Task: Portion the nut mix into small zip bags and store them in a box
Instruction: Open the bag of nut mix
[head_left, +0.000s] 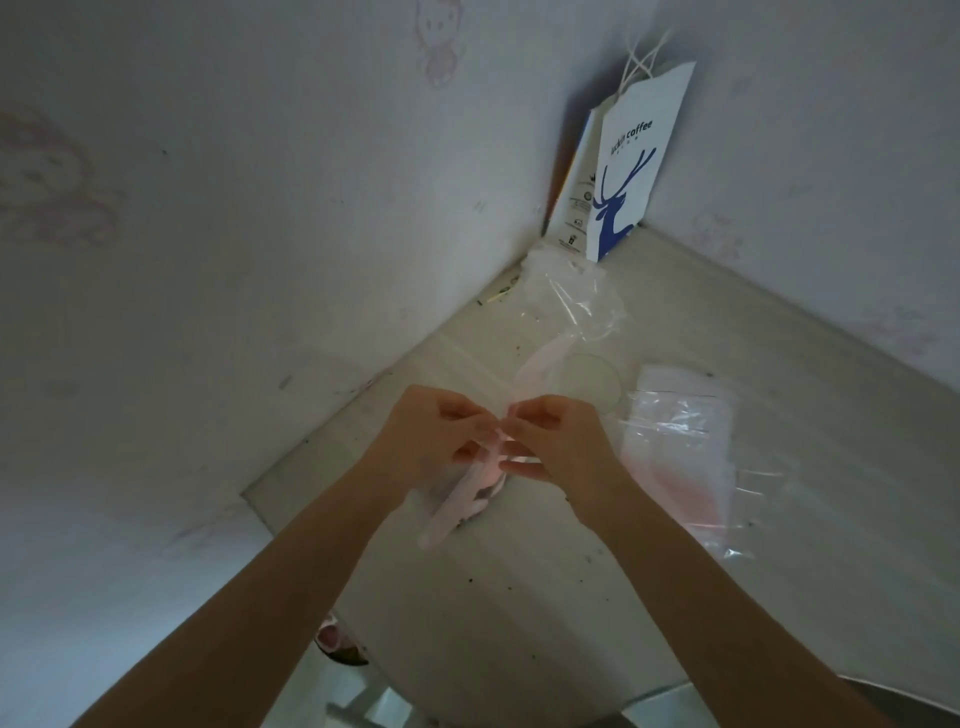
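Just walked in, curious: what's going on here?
A person pinches the top edge of a small clear zip bag with a pink seal strip between left hand and right hand above the pale table. Whether it holds nuts is too dim to tell. A pile of flat clear zip bags lies to the right; a white-and-blue paper carrier bag stands in the corner.

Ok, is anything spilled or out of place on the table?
Small dark specks are scattered over the table; they look like crumbs but are too small to identify. A thin stick lies by the wall. The left hand and right hand pinch the zip bag; nothing spills from it.
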